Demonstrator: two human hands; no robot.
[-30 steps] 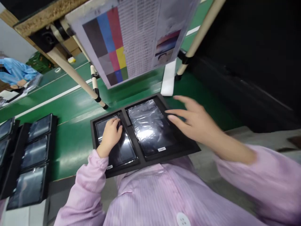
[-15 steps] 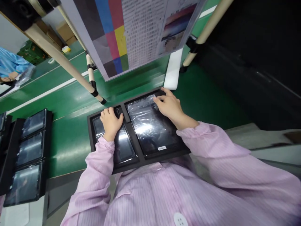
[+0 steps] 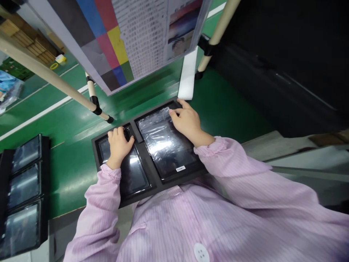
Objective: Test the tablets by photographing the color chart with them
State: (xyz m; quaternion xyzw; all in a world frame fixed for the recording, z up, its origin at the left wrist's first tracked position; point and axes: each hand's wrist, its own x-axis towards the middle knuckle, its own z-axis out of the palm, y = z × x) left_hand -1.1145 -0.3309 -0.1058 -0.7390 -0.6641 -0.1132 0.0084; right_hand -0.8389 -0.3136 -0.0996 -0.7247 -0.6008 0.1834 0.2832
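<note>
A black tray [image 3: 158,183] with two pockets lies on the green belt in front of me. Its right pocket holds a dark screen panel wrapped in clear film [image 3: 163,145]; the left pocket holds a bare dark panel [image 3: 133,171]. My left hand [image 3: 117,145] rests curled on the far end of the left panel, fingers bent over its top edge. My right hand [image 3: 185,120] sits at the far right corner of the wrapped panel, fingers curled and pinching the film there.
A colour chart sheet [image 3: 120,43] hangs above the belt on a cream pipe frame [image 3: 54,80]. A white foam block [image 3: 187,78] stands behind the tray. More black trays with panels [image 3: 21,193] sit at the left. A dark wall is on the right.
My right hand came down from hovering over the tray's right side to the wrapped panel's far corner and closed on the film. My left hand slid to the panel's top edge.
</note>
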